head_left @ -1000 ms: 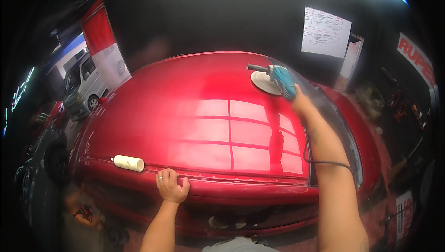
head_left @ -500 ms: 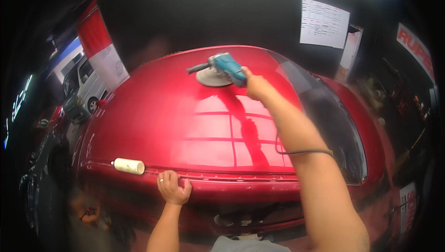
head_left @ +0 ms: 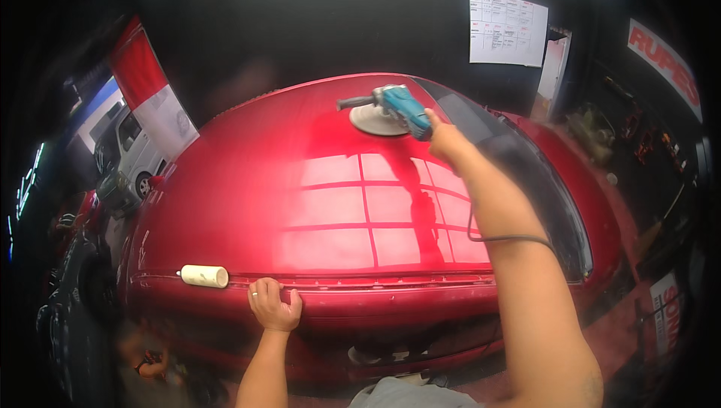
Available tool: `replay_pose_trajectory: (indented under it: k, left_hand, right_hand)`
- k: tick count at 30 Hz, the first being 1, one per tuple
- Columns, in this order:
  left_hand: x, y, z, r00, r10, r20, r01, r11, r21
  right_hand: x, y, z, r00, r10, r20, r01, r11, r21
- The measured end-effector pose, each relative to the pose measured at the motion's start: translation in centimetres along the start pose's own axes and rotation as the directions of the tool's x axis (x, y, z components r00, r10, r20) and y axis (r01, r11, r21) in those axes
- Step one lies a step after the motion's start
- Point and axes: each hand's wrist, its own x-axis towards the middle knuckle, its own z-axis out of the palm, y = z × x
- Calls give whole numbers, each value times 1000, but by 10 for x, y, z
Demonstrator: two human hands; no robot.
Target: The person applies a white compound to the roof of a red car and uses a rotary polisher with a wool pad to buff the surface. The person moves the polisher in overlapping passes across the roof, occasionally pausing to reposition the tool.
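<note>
A blue polisher [head_left: 402, 108] is held by the right hand [head_left: 444, 138], the grip closed around the rear of its body; the arm is stretched far out over the red car [head_left: 248, 205]; the round white pad [head_left: 375, 120] under the tool is pressed flat on the glossy red panel, just left of the grip; a dark side handle [head_left: 353, 102] is seen sticking out further left of the pad; a black cord [head_left: 496, 239] is looped beside the right forearm, below the grip. The left hand [head_left: 274, 307] is rested on the near edge of the red panel, fingers curled over the seam, grip narrow and closed on the edge only, nothing carried; a ring is seen on one finger; a small cream cylinder [head_left: 204, 276] is lying on the seam just left of that grip, apart from it. Window-like reflections are shown on the paint between the two hands; a dark glass area [head_left: 526, 175] is seen right of the right forearm; a white paper sheet [head_left: 508, 29] is hung on the dark wall beyond the polisher; a red-and-white banner [head_left: 154, 89] is seen far left.
</note>
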Motion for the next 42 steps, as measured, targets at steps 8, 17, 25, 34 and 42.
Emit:
replay_pose_trajectory:
  k: [8,17,25,34,42]
  left_hand:
    - [-3,0,-2,1000,-10,24,10,1000,1]
    - [-7,-4,1,1000,-12,20,11,1000,25]
    - [-5,1,1,1000,-26,11,26,999,35]
    - [-10,0,-1,999,-46,10,46,998,42]
    - [-8,2,-3,998,-67,9,67,997,32]
  right_hand:
    - [-7,109,1,996,55,-67,-54,998,19]
    - [-151,158,-6,992,-47,-117,51,998,38]
    - [-303,165,-21,999,19,-49,-12,988,151]
    - [-412,168,-9,999,-7,-39,13,986,169]
    - [-405,161,-13,999,-35,-19,37,988,151]
